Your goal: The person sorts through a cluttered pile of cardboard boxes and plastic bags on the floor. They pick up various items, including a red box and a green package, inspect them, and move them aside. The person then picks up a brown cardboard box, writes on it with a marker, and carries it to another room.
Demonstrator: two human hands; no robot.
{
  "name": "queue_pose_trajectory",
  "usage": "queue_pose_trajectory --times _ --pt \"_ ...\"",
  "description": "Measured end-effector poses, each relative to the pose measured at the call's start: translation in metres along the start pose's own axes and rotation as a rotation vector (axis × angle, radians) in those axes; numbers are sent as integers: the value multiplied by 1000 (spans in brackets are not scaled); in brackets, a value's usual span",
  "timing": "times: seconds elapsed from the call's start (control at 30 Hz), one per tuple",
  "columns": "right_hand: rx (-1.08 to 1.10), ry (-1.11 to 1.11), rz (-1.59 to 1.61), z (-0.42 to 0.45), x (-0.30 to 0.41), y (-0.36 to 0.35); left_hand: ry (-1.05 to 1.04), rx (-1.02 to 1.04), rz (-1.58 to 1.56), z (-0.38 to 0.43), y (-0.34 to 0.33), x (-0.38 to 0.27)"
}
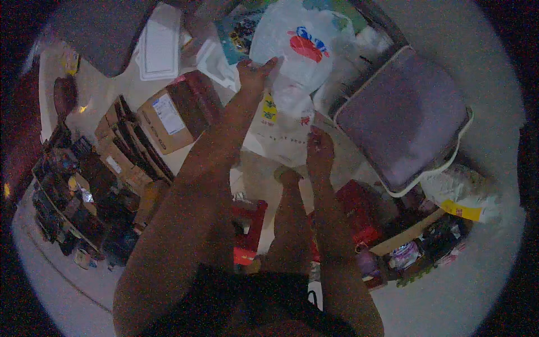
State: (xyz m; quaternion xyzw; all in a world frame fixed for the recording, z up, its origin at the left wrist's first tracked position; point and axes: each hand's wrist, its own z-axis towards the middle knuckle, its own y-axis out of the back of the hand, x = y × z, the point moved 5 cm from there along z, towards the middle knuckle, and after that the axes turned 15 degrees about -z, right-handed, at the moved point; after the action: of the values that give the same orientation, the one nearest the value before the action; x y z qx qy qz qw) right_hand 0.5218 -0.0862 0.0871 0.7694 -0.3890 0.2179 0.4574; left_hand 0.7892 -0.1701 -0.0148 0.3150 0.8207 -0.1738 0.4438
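A translucent white plastic bag [294,50] with a red and blue print bulges out at the top middle. My left hand [254,76] is at its left side, thumb and a finger spread; whether it grips the film is unclear in the dim light. Below, a white bag [278,141] with yellow and red prints and writing spreads out; where one bag ends and the other starts is hard to see. My right hand [320,145], fingers curled, pinches plastic at the right edge of this lower bag. A bare foot [288,173] shows just under it.
Left of my arm stand a cardboard box [166,120] with a label and several folded cardboard pieces [128,147]. A dark, cluttered heap [88,198] lies further left. At right are a grey-purple padded panel [404,120], a white and yellow package [459,193] and an open carton [408,234] of small items.
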Motion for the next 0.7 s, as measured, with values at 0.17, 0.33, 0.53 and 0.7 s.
queue_pose_trajectory --times 0.17,0.33,0.53,0.7 --pt "-127 178 -312 -9 -24 0 -509 290 517 1 -4 -17" --pt "-130 83 -218 12 -41 -16 -109 203 214 -42 122 3" --pt "-28 211 -256 40 -7 -24 -412 83 986 -73 213 -42" --pt "-115 451 -278 61 29 -32 -780 336 1150 -17 119 -99"
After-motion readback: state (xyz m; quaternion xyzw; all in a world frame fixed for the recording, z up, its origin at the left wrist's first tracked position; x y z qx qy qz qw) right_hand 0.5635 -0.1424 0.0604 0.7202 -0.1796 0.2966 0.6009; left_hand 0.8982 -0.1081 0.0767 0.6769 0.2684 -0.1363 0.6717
